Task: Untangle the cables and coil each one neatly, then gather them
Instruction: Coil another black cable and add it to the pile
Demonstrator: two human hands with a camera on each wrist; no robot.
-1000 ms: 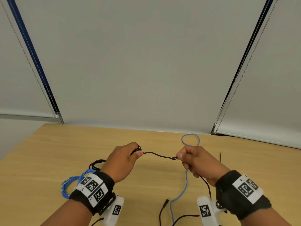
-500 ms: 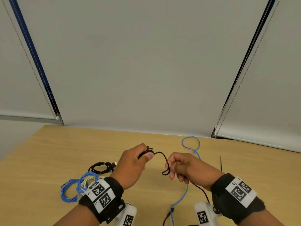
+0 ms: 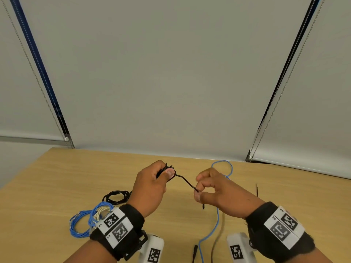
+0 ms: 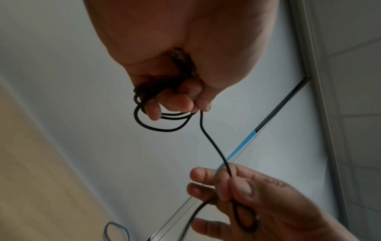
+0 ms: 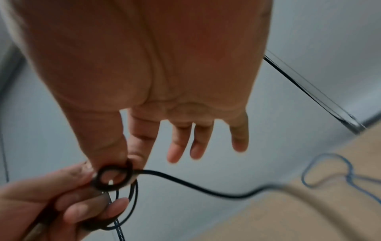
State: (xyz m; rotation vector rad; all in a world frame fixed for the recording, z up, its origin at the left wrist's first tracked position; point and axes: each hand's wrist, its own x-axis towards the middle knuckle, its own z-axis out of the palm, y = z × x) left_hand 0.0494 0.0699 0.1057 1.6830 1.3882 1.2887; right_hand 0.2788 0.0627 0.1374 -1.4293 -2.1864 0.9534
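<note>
Head view: left hand [image 3: 150, 186] grips the black cable [image 3: 187, 182] coils above the worktop [image 3: 57, 186]; right hand [image 3: 218, 192] pinches its strand beside.
Left wrist view: loops hang round curled left fingers [image 4: 153, 110].
Right wrist view: thumb and forefinger pinch; the other right fingers [image 5: 179, 143] are spread.

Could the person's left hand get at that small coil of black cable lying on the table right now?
Probably not yet. The coiled black cable on the wooden table lies just beside the left hand, nothing between, but that hand grips loops of thin black cable.
</note>
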